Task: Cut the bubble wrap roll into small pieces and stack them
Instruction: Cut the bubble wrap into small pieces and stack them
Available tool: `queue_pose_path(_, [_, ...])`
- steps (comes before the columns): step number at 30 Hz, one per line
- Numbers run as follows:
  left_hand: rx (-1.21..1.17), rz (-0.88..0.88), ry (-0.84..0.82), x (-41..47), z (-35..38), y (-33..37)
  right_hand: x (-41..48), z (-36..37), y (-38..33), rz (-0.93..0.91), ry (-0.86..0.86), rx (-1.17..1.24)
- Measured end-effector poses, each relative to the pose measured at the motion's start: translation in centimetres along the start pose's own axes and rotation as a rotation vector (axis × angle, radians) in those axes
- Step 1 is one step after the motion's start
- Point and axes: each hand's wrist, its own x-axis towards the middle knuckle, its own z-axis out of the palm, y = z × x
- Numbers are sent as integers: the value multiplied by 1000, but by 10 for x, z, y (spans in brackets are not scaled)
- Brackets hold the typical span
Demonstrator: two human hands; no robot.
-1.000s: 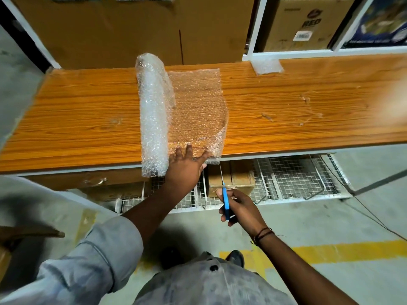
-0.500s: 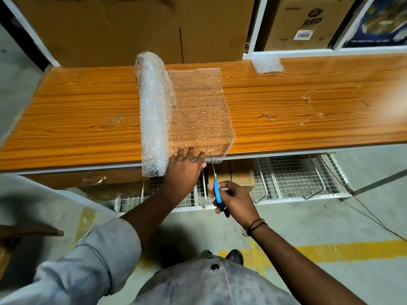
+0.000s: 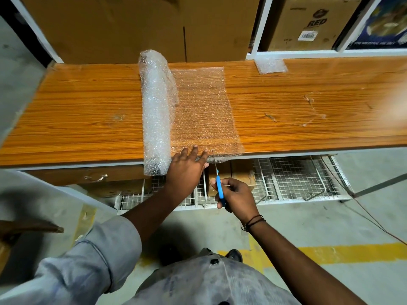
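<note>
A clear bubble wrap roll point(image 3: 155, 111) lies across the wooden table point(image 3: 77, 119), with a flat sheet point(image 3: 204, 111) unrolled from it to the right. My left hand point(image 3: 187, 168) presses the near edge of that sheet with straight fingers, right beside the roll's near end. My right hand point(image 3: 233, 194) grips blue-handled scissors point(image 3: 217, 175) just below the table's front edge. Their thin blades point up at the sheet's near edge, close to my left fingertips. A small cut piece of bubble wrap point(image 3: 271, 64) lies at the table's back edge.
Large cardboard boxes point(image 3: 136, 27) and a white shelf frame point(image 3: 262, 29) stand behind the table. A wire mesh rack point(image 3: 293, 179) with small boxes sits under the table. A cable point(image 3: 372, 219) runs over the floor at the right, and a yellow floor line point(image 3: 343, 252) crosses below.
The unrolled sheet has flattened and spread out to the right. My right hand has brought the scissors up and left until the blade tips reach the sheet's near edge.
</note>
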Motion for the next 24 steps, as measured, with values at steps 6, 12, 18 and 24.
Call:
queue_pose_path(6, [5, 19, 17, -1, 2, -2, 3, 1, 2, -2, 3, 13])
queue_pose_path(12, [-12, 45, 46, -2, 3, -6, 7, 3, -5, -13, 22, -4])
queue_pose_path(18, [-23, 75, 80, -2, 4, -8, 13, 6, -15, -6, 19, -16])
queue_pose_path(24, [-29, 116, 119, -2, 6, -10, 21, 9, -18, -14, 15, -52])
